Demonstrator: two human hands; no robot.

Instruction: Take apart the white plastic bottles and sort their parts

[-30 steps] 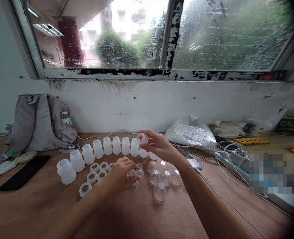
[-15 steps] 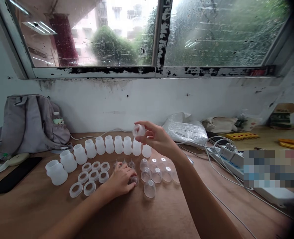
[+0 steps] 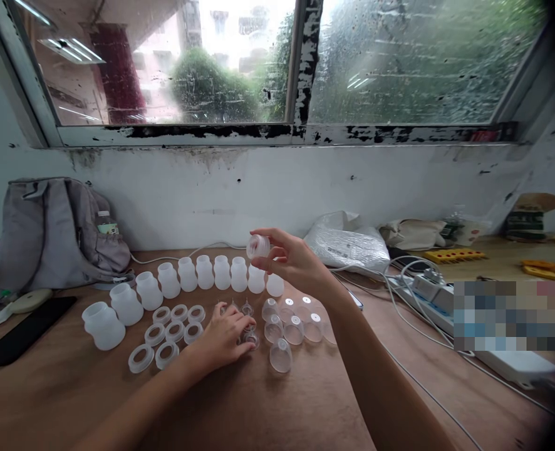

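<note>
Raised above the table, my right hand (image 3: 282, 254) pinches a translucent bottle ring (image 3: 257, 247) between thumb and fingers. Whether anything sits inside the ring is hard to make out. My left hand (image 3: 225, 332) lies low over a group of clear bottle teats (image 3: 247, 309), fingers apart, with one teat between thumb and forefinger. Part of the group is hidden under that hand. Left of it lie several loose translucent rings (image 3: 175, 331). Clear domed caps (image 3: 280, 356) stand to its right. Behind, frosted bottles (image 3: 222, 273) form a curved row.
A grey backpack (image 3: 54, 232) leans on the wall at left, near a black phone-like slab (image 3: 26, 332). At right are a silvery plastic bag (image 3: 347, 241), white cables (image 3: 413, 388) and a power strip (image 3: 428, 307). A window (image 3: 174, 69) is above.
My right hand has lifted the ring up from the bottle row. My left hand has settled over the teats, then shifted slightly away from me. The view has swung a little right.
</note>
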